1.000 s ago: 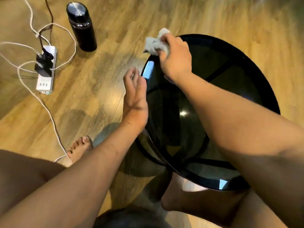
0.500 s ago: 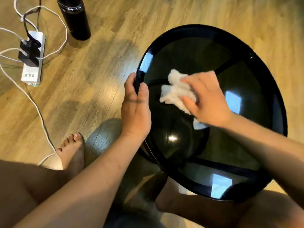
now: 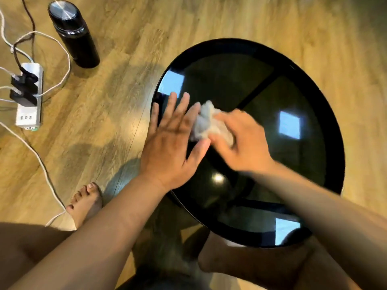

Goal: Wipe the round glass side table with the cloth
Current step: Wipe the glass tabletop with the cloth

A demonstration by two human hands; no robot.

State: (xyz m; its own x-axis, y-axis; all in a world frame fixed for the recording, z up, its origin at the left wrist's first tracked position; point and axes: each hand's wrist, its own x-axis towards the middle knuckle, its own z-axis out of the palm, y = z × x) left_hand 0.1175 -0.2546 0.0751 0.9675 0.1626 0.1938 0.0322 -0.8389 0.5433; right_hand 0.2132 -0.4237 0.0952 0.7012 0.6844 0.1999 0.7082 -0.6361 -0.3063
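Note:
The round glass side table (image 3: pixel 310 174) has a dark top with a black rim and fills the middle right of the view. My right hand (image 3: pixel 243 143) is blurred with motion and closed on a crumpled pale grey cloth (image 3: pixel 204 122) pressed on the glass near the table's left side. My left hand (image 3: pixel 171 143) lies flat over the table's left edge with its fingers spread, holding nothing, and its fingertips touch or nearly touch the cloth.
A black flask (image 3: pixel 73 32) stands on the wooden floor at upper left. A white power strip (image 3: pixel 28 105) with black plugs and white cables lies at far left. My bare feet (image 3: pixel 85 204) rest on the floor beside and under the table.
My right hand swept the cloth from the far left rim onto the glass, now toward my left hand. My left hand went from gripping the rim to lying flat with fingers spread.

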